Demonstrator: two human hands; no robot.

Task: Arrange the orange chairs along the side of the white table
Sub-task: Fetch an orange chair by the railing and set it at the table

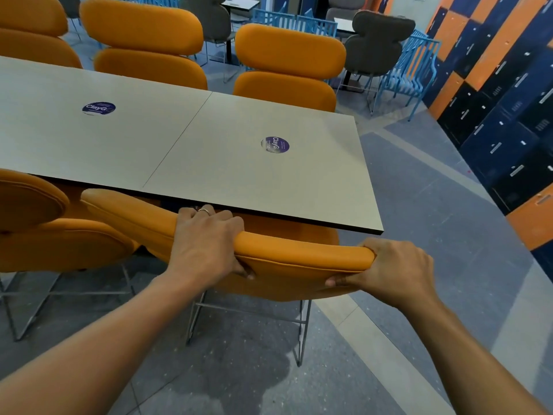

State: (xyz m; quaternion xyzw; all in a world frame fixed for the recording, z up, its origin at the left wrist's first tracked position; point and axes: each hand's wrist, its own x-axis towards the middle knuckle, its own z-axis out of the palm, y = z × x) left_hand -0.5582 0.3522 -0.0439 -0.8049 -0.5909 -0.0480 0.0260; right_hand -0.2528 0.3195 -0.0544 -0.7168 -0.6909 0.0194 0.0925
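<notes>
- Orange upholstery: the near orange chair [269, 265] sits at the near long edge of the white table [209, 139], by the table's right corner, seat tucked under the top.
- Orientation: chair faces the table, back toward you. Backrest long axis runs approx. parallel to the table edge, left end tilted slightly higher/farther in the view.
- Left hand [206, 244]: closed over the backrest top, mid-span, fingers [209, 214] wrapped over the far side, thumb under. Ring on one finger.
- Right hand [395, 271]: clamped on the backrest's right end, thumb under, fingers curled on top.
- Chair lies directly in front of and between both hands; metal legs [302, 333] on the floor [419, 205] below your wrists.
- Second orange chair [45, 229] just beside it on the left, same table side.
- Far side: more orange chairs [287, 67] facing the table.
</notes>
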